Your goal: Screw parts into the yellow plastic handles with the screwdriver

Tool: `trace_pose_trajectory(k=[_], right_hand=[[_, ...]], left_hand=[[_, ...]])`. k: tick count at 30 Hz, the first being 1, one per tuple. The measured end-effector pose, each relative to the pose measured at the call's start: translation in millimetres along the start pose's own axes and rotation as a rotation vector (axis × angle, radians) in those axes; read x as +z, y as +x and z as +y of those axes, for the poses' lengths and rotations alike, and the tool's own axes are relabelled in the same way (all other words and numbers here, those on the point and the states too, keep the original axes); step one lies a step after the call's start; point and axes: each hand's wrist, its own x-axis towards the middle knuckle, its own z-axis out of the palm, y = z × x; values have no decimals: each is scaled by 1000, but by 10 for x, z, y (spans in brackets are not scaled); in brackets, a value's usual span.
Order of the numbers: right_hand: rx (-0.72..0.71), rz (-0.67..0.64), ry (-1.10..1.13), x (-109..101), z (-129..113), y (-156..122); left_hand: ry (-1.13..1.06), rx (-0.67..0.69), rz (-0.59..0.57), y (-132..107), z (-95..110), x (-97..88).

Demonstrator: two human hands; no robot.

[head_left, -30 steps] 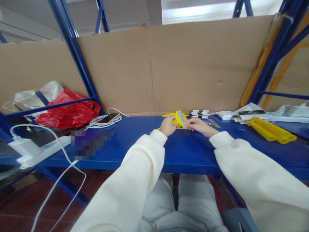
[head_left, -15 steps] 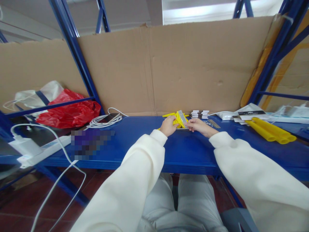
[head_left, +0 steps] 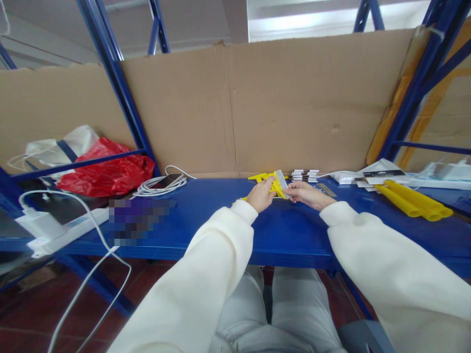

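My left hand (head_left: pixel 260 195) is closed on a yellow plastic scraper (head_left: pixel 275 185) held just above the blue shelf (head_left: pixel 221 215). My right hand (head_left: pixel 304 192) pinches a thin silver blade (head_left: pixel 281 179) at the scraper's head. Both hands meet near the back of the shelf, in front of the cardboard wall (head_left: pixel 257 108). More yellow scraper parts (head_left: pixel 257 176) lie just behind the left hand. A stack of small white blade packs (head_left: pixel 303 173) sits behind the right hand.
Yellow tubes (head_left: pixel 412 198) and white packets (head_left: pixel 379 172) lie at the right. A phone with coiled white cable (head_left: pixel 162 183) lies left of centre. A red bag (head_left: pixel 106 169), a white bag (head_left: pixel 55 147) and a power strip with charger (head_left: pixel 47 225) are at the far left.
Both hands have shifted slightly to the right and away from me with the scraper and blade. The blade now stands a little higher at the scraper's head.
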Motion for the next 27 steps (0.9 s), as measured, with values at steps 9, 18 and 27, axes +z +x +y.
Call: trace_pose_trajectory(k=[9,18,27], right_hand=[[3,-45,-44,-46,45,17],[13,-59,-65,-46,10,-10],[32,78,23,-27,-60,-24]], left_hand=[[202,41,-175,-56,122,-123],[212,32,-216,-59,153,-125],[137,63,-222,-40,146,-71]])
